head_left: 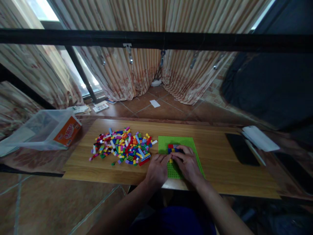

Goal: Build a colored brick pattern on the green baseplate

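Note:
A bright green baseplate (187,141) lies on the wooden table, with a small cluster of red, blue, grey and yellow toy bricks (170,146) on it. My left hand (157,168) reaches over the plate's left edge, its fingers closed and pointing at the cluster. From the right, my right hand (189,163) curls its fingers and thumb around the cluster's near side. The fingertips of both hands meet by a small yellow brick (170,160). My fingers cover part of the cluster, so what the left fingertips pinch cannot be made out.
A pile of loose, many-coloured bricks (124,147) spreads left of the baseplate on the table (215,176). A clear plastic box (46,122) with an orange label stands further left. A dark tablet-like slab (241,149) and a white object (260,138) lie right. A black bar (156,39) crosses above.

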Tool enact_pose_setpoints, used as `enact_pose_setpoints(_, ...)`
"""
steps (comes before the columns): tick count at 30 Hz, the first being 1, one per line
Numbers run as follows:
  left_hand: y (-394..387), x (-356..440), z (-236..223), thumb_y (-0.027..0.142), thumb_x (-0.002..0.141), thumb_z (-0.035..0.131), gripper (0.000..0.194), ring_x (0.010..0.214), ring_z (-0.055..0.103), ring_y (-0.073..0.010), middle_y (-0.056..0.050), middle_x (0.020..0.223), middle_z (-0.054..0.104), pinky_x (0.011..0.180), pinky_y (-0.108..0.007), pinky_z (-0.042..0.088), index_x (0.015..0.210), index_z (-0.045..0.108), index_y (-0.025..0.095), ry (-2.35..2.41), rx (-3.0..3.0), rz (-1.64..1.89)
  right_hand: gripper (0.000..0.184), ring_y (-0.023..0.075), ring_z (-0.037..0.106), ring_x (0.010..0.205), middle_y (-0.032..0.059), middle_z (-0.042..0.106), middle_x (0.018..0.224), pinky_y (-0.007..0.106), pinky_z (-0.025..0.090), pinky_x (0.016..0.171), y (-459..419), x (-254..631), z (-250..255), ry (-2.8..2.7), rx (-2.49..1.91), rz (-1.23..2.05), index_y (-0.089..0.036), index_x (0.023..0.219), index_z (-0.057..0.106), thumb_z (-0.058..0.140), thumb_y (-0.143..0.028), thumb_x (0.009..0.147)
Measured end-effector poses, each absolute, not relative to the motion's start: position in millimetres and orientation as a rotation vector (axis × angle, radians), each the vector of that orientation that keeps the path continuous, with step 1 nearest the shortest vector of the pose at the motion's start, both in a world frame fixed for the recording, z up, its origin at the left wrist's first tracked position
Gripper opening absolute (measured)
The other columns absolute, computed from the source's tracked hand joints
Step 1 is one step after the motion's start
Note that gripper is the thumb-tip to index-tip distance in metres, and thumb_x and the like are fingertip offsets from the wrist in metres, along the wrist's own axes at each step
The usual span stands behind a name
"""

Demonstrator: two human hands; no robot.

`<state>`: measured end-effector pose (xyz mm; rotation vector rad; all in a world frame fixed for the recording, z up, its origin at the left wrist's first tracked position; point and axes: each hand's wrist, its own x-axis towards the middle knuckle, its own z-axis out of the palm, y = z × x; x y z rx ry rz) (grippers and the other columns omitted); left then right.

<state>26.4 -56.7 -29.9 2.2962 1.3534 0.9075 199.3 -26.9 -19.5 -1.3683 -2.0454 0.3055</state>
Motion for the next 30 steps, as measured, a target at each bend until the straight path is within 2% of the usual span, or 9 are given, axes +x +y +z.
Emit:
enact_pose_setpoints(6,-58,30,-32,0.012,0.083,0.044,0.043,0.098,0.054,-0.0262,-0.013,0.109,0.064,0.087,-0.043,0.045,0.124,0.057,0.013,1.446,2.346,0.799,0.017,0.0282,0.049,0.106,0.0069,0.057,0.114,0.048,0.046,0.087,-27,199,-23,-2.028,-1.429,0.272,-0.034,0.092,0.075,0.059,-0.037,0.086)
enact_pose_setpoints(11,-58,33,-27,0.013,0.085,0.043,0.039,0.098,0.054,-0.0264,-0.011,0.106,0.065,0.09,-0.045,0.041,0.121,0.059,0.015,1.487,2.356,0.777,0.015,0.0291,0.048,0.105,0.0064,0.057,0.113,0.05,0.043,0.089,-25,198,-18,-2.077,-1.468,0.249,-0.035,0.09,0.075,0.062,-0.037,0.084)
enact_pose_setpoints(17,-60,28,-18,0.009,0.077,0.046,0.051,0.101,0.054,-0.0264,-0.011,0.114,0.064,0.093,-0.046,0.041,0.126,0.055,0.015,1.438,2.29,0.767,0.017,0.0281,0.048,0.105,0.0069,0.058,0.113,0.048,0.044,0.087,-28,198,-18,-2.101,-1.411,0.157,-0.036,0.094,0.075,0.06,-0.036,0.086)
enact_pose_setpoints(22,-69,23,-22,0.005,0.077,0.043,0.056,0.108,0.052,-0.0251,-0.012,0.121,0.061,0.098,-0.045,0.041,0.132,0.05,0.013,1.382,2.217,0.851,0.021,0.0277,0.047,0.108,0.0068,0.056,0.118,0.047,0.044,0.088,-32,202,-25,-2.104,-1.367,0.111,-0.037,0.101,0.073,0.056,-0.037,0.089)
enact_pose_setpoints(30,-84,16,-24,0.005,0.084,0.043,0.045,0.113,0.05,-0.0218,-0.008,0.121,0.06,0.1,-0.04,0.043,0.126,0.052,0.017,1.403,2.115,0.911,0.027,0.0263,0.05,0.109,0.0068,0.056,0.116,0.046,0.044,0.092,-27,207,-26,-2.083,-1.395,0.243,-0.032,0.096,0.075,0.054,-0.048,0.087)
